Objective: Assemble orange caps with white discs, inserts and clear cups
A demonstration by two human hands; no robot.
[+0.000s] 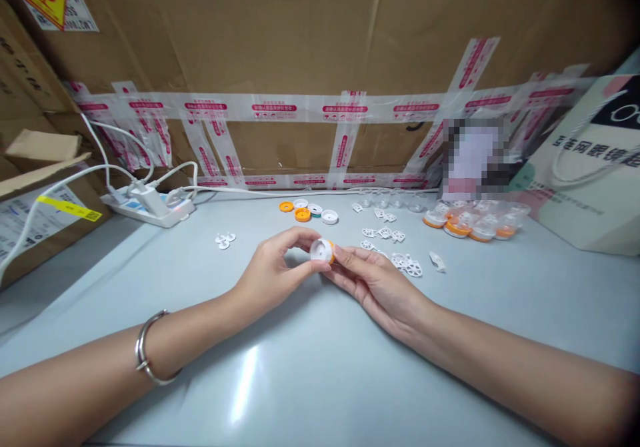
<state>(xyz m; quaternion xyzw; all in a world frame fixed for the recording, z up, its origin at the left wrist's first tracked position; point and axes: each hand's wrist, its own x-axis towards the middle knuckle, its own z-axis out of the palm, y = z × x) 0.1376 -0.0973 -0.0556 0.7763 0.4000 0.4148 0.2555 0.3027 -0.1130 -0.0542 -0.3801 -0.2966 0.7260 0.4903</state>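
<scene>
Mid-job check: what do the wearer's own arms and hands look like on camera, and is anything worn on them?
The left hand and right hand are bare, without gloves. No sleeve shows on either arm. A shiny, silver-coloured bangle with a small knob circles the left arm near the wrist; nothing visible is worn on the right arm.

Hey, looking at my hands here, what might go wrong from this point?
The white-and-orange round piece is held by fingers of the left hand and right hand, so it might slip. The white spoked pieces lie close by the right hand and could get knocked. The clear-domed pieces are crowded together, so a bump might shift several.
</scene>
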